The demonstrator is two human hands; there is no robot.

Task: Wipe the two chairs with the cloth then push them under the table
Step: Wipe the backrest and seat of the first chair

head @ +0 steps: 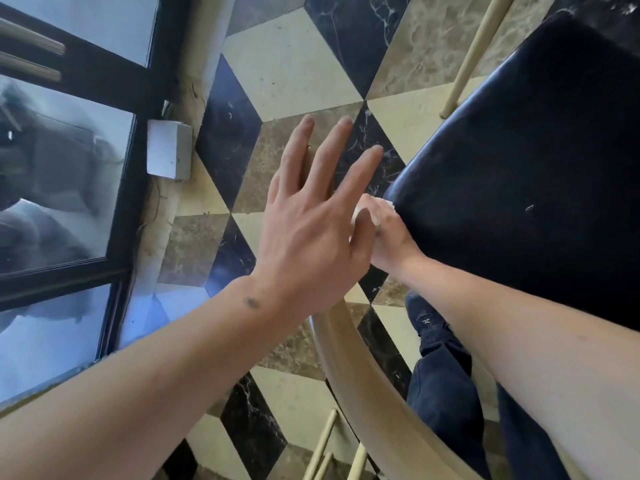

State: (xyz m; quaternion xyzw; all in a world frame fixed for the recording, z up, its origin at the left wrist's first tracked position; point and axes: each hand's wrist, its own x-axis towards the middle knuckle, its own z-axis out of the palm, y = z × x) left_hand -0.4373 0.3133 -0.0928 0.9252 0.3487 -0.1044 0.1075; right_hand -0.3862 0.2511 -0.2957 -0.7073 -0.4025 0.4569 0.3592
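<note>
Cloth (375, 206) sits bunched in our right hand (389, 237), pressed against the near corner of the chair's dark seat (519, 174), while our left hand (311, 230) hovers open, fingers spread, holding nothing.

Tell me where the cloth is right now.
In the head view, the cloth is bunched in the right hand, pressed against the edge of the black chair seat, just beyond the open left hand.

Left hand (311, 233) splayed flat; right hand (388, 237) fisted.
</note>
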